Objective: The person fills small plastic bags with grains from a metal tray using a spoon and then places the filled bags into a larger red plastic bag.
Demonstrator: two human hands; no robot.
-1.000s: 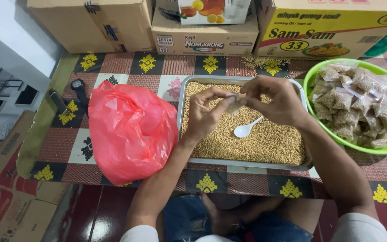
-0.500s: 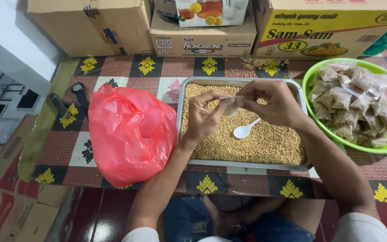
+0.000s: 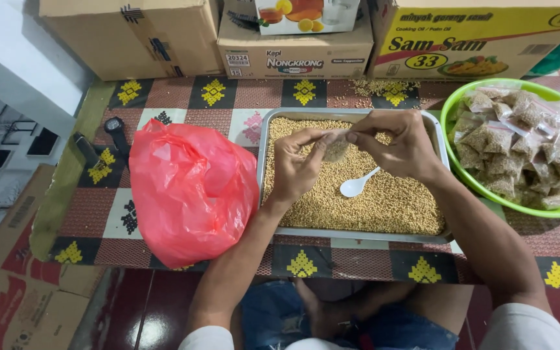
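From my feed, a patterned cloth in maroon, black and white squares with yellow motifs covers the desk. Cardboard boxes line the 12 o'clock edge. Glossy dark red floor shows at 6 o'clock, more flattened cardboard at 8 o'clock.

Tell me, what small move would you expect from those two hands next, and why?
Probably closing the small clear packet: the left hand and right hand pinch its top above the tray of grains, it looks filled, the white spoon lies unused, and similar filled packets sit in the green bowl.
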